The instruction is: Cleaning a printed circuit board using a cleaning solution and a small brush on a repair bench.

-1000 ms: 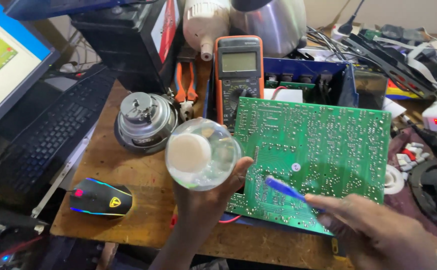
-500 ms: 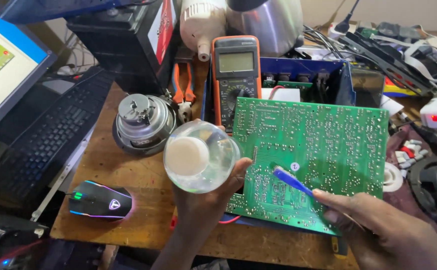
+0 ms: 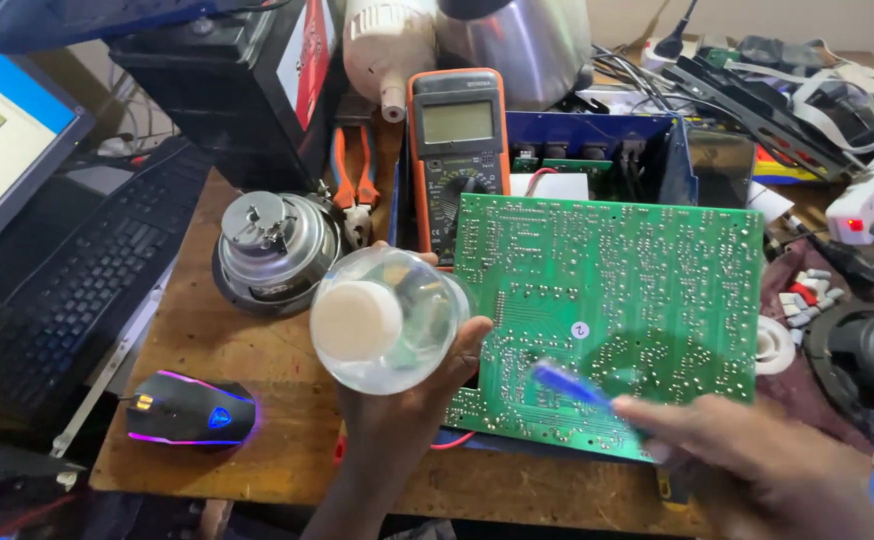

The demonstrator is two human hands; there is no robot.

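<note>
Two hands at work over one green circuit board [image 3: 617,300].
We keep the board solder-side up, propped on the blue chassis [image 3: 597,140] behind it, so its traces face us. At its left edge our left hand [image 3: 407,400] curls its fingers around a clear bottle [image 3: 382,318], held raised. Over its near edge our right hand [image 3: 757,460] pinches a blurred blue brush [image 3: 567,385]. Left of the board, bare wooden desk [image 3: 257,400] gives room.

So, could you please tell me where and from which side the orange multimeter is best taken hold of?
Probably by its two long orange edges at the screen end, coming from above. The multimeter lies flat, face up, and its lower end is tucked behind the green circuit board, with pliers close on its left, so fingers fit best near the top.
</note>
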